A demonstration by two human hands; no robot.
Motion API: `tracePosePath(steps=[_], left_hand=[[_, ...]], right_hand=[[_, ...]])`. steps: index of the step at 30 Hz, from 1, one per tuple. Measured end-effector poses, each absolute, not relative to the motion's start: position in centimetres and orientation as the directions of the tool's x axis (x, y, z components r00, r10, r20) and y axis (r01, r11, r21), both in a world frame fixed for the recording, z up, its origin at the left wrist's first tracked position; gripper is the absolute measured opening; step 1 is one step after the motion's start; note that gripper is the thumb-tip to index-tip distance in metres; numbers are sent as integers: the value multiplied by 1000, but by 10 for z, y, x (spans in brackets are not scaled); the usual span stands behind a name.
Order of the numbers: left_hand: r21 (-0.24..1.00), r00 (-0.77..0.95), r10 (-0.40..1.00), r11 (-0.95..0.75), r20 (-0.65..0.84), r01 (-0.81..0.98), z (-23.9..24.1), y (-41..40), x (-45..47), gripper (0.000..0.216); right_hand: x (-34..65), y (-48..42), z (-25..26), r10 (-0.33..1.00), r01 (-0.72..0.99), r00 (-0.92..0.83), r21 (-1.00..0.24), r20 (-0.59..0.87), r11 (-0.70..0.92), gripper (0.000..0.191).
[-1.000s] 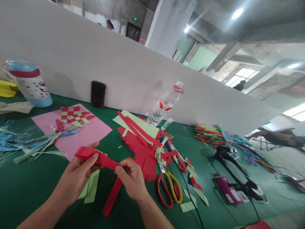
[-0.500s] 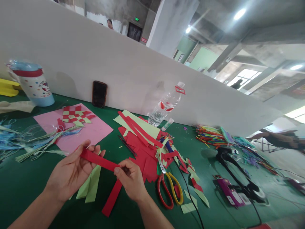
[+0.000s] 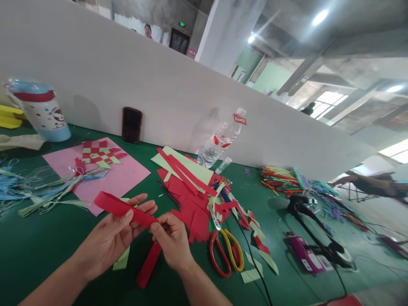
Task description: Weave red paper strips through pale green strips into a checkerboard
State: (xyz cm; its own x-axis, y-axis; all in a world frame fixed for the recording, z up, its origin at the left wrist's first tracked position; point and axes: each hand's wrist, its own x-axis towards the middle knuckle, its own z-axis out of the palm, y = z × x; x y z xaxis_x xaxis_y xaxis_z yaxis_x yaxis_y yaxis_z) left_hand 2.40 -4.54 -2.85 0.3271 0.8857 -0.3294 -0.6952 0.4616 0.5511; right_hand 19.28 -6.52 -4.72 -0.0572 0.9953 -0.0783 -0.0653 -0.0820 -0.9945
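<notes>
A red paper strip (image 3: pixel 119 207) is held above the green table (image 3: pixel 38 246) between both hands. My left hand (image 3: pixel 113 238) pinches it from below, thumb on top and the other fingers stretched out. My right hand (image 3: pixel 170 242) grips the strip's right end, where it folds down towards the table as a longer red strip (image 3: pixel 148 265). Pale green strips (image 3: pixel 121 261) lie under my left hand. A heap of red and green paper (image 3: pixel 188 187) sits just beyond my right hand.
Red and yellow scissors (image 3: pixel 223 250) lie right of my right hand. A pink sheet (image 3: pixel 127 176) bears a woven red-green piece (image 3: pixel 99 155). Along the white partition stand a phone (image 3: pixel 131 124), a water bottle (image 3: pixel 219 142), a glue stick (image 3: pixel 223 165) and a cup (image 3: pixel 41 111). Coloured sticks (image 3: pixel 282 180) and cables lie right.
My left hand has slid right along the red strip towards my right hand, leaving its left end sticking out free. The view shifted slightly.
</notes>
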Motion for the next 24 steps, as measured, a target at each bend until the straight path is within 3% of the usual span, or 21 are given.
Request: tracePosePath(steps=[6, 11, 15, 18, 21, 24], left_hand=[[603, 312, 896, 444, -316, -663, -22, -45, 24, 13], [723, 326, 884, 463, -335, -512, -16, -46, 23, 15], [801, 580, 709, 578, -401, -153, -22, -55, 25, 36], [863, 729, 566, 501, -385, 67, -25, -62, 28, 43], [891, 789, 489, 425, -372, 157, -28, -65, 29, 46], [872, 835, 417, 468, -360, 142, -31, -65, 27, 45]], right_hand=[[190, -66, -46, 983, -40, -154, -994, -96, -103, 40], [205, -61, -38, 984, -88, -177, -996, -15, -31, 34], [217, -61, -27, 971, -99, -234, -995, 42, 19, 42], [216, -63, -21, 906, -17, -418, -998, 62, 61, 46], [213, -66, -20, 872, -46, -490, -999, 14, -10, 35], [211, -66, -24, 872, -171, -486, -972, -59, -161, 27]])
